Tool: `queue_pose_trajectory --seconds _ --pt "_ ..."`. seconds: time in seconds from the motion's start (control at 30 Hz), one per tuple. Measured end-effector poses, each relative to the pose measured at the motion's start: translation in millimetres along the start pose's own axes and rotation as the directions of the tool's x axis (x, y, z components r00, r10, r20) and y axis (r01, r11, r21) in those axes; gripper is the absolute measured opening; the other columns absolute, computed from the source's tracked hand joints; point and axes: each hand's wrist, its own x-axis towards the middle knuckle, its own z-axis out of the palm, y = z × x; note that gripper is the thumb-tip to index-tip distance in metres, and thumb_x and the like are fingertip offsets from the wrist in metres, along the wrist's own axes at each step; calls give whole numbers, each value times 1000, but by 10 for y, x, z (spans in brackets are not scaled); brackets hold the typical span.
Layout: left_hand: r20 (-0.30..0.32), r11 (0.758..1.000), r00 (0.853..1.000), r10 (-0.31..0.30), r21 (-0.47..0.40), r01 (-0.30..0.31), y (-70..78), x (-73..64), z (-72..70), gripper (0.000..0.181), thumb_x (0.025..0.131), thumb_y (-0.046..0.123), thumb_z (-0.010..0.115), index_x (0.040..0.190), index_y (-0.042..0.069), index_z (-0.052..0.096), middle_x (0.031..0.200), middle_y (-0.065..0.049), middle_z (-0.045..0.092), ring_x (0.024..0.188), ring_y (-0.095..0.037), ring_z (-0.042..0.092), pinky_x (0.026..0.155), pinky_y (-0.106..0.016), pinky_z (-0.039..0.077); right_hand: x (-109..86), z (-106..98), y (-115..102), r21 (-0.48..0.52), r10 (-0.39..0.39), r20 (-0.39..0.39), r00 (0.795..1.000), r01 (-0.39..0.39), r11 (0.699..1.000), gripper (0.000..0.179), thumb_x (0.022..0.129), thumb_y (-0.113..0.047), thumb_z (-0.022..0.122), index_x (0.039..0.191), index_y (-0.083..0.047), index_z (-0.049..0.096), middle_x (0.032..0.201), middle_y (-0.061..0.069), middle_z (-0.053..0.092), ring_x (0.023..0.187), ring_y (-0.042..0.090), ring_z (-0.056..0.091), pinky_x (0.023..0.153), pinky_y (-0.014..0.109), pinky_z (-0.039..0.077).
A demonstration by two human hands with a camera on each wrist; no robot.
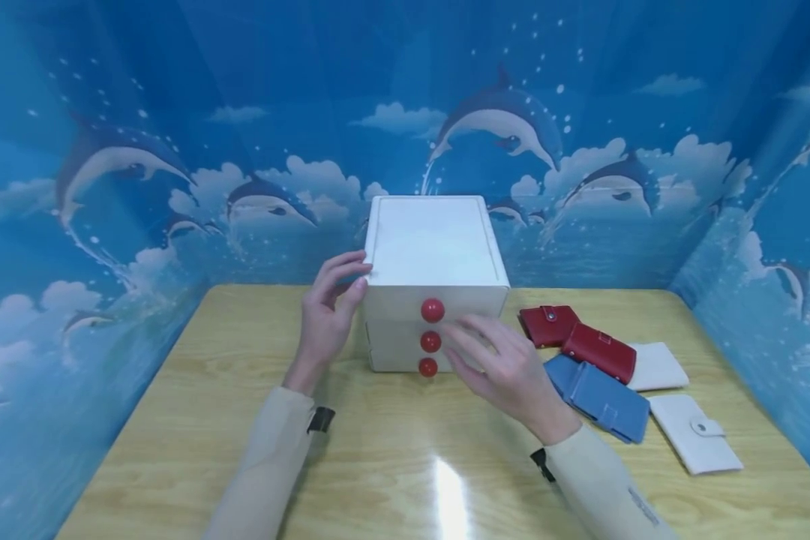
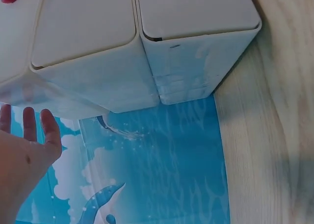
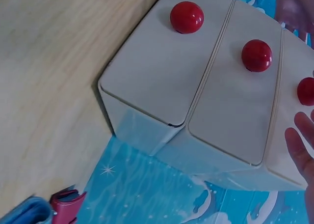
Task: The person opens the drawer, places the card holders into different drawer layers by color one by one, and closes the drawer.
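Observation:
A white three-drawer box (image 1: 439, 240) stands at the back of the wooden table, with all its drawers closed. Down its front run three round red knobs: a top one (image 1: 433, 310), a middle one (image 1: 430, 342) and a bottom one (image 1: 428, 367). My left hand (image 1: 327, 315) is at the box's upper left edge, fingers loosely bent and fingertips right at the side wall. In front of the drawers, my right hand (image 1: 502, 364) has its fingers spread to the right of the knobs. The right wrist view shows its fingers (image 3: 297, 148) beside the top knob (image 3: 306, 91), holding nothing.
Right of the box lie two red card wallets (image 1: 597, 351), blue wallets (image 1: 607, 401), a white wallet (image 1: 695, 435) with a snap strap and another white one (image 1: 660, 366). A blue dolphin-print curtain (image 1: 297, 112) hangs close behind the table (image 1: 371, 465).

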Motion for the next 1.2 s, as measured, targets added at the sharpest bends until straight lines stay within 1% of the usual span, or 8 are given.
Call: queue_pose_trajectory --seconds 0.1,0.17,0.3,0.4,0.63,0.83,1.03,1.2 --pt "5 1000 1000 -1 -24 1 -25 34 4 22 98 2 60 118 -4 68 142 -13 59 135 -22 54 106 -36 52 48 46 9 -11 -23 -2 1000 23 1000 37 104 -32 56 125 -6 71 115 14 72 99 26 71 80 39 62" --pt "13 999 1000 -4 -52 5 -39 58 6 21 98 2 59 116 -6 68 143 -13 58 137 -22 53 107 -32 52 68 71 14 -18 -36 -8 999 36 999 33 102 -28 60 124 -5 71 116 15 71 99 27 71 81 39 62" --pt "36 994 999 -8 -107 11 -43 120 11 22 98 3 57 116 -8 66 146 -12 57 141 -22 51 108 -28 51 109 83 15 -37 -28 8 1000 29 999 39 87 -16 79 124 -6 71 118 16 70 99 27 70 81 38 62" --pt "61 992 998 -20 -119 27 -50 159 17 24 99 5 57 119 -6 65 148 -10 56 144 -20 48 112 -34 49 143 77 24 -66 -11 48 999 15 998 53 77 -11 86 127 -8 70 122 15 69 101 26 70 83 38 61" --pt "83 995 995 -50 -86 58 -114 183 35 26 99 10 55 122 0 64 151 -5 55 148 -16 43 123 -45 34 223 95 35 -143 6 86 996 7 990 58 75 -11 89 129 -11 69 120 14 70 94 25 69 78 34 61" --pt "79 992 996 -44 -114 53 -155 210 24 27 97 11 55 119 -3 61 147 -10 58 145 -18 46 122 -52 34 235 130 36 -166 9 86 996 5 986 56 74 -11 90 127 -11 70 118 13 70 92 25 69 74 32 60" --pt "65 994 996 -55 -93 61 -179 240 6 27 98 13 55 117 -3 63 146 -10 59 144 -18 47 124 -48 31 247 138 33 -188 -2 93 996 20 982 55 75 -12 90 126 -11 71 118 12 70 92 24 67 74 31 60" --pt "74 994 996 -58 -88 64 -188 249 0 28 97 13 56 120 -2 63 149 -10 57 146 -21 46 125 -51 29 262 141 33 -198 -12 86 996 29 980 56 73 -12 91 125 -10 71 117 13 71 90 24 67 73 31 59"
